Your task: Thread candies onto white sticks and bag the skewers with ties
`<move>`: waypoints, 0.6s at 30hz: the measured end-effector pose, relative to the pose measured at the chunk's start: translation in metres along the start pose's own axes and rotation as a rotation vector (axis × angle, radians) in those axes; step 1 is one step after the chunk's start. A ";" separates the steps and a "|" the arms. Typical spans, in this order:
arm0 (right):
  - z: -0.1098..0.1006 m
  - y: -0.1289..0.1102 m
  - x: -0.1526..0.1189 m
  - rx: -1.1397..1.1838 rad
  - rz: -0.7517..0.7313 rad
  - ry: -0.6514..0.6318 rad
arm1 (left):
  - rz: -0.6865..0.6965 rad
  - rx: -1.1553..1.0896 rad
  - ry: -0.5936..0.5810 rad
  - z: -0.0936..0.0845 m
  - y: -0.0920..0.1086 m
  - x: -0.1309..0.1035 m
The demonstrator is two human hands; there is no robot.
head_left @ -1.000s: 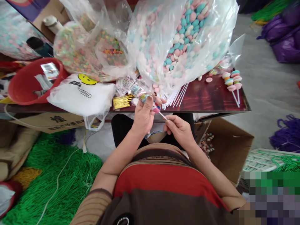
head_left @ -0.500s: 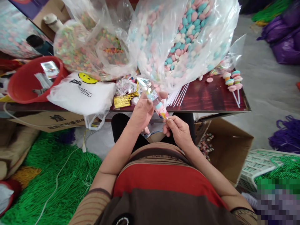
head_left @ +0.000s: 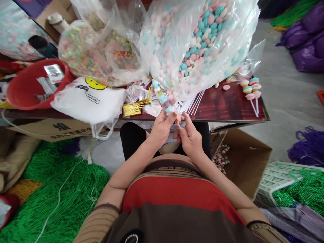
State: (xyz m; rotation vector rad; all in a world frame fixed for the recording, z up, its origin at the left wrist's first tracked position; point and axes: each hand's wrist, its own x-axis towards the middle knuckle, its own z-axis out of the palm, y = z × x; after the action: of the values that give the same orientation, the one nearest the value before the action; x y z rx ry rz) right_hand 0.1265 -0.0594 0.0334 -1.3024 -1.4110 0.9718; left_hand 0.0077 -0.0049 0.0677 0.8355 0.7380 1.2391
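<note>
Pinching the lower part of a wrapped candy skewer (head_left: 164,98) with the left hand (head_left: 161,128), thumb on top; right hand (head_left: 191,137) just beside it, thumb and fingers curled in on the wrapper's bottom end, exact fingertip contact partly hidden. Skewer sits at the front edge of the dark red table (head_left: 220,105), tilted, tip pointing away and left toward the big clear bag of pink, blue and white candy (head_left: 202,47). Gold ties (head_left: 133,108) lie left of it, white sticks (head_left: 193,104) right. Two unwrapped skewers (head_left: 251,88) near the table's right end. Red basin (head_left: 21,91) far left, beyond the white smiley bag (head_left: 88,101).
</note>
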 end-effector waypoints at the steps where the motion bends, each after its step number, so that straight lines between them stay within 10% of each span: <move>1: 0.002 0.000 0.000 -0.001 -0.009 0.005 | -0.014 0.001 -0.004 0.000 -0.001 0.000; 7: 0.008 0.002 0.001 -0.068 -0.047 0.093 | -0.216 -0.058 -0.022 0.003 -0.006 -0.004; 18: 0.001 -0.002 0.008 0.095 -0.002 0.025 | -0.145 -0.089 0.026 -0.008 -0.010 0.001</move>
State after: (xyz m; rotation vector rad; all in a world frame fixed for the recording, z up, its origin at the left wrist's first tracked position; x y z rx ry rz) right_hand 0.1249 -0.0513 0.0362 -1.2385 -1.3308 1.0067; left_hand 0.0058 -0.0044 0.0549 0.6821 0.7460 1.1462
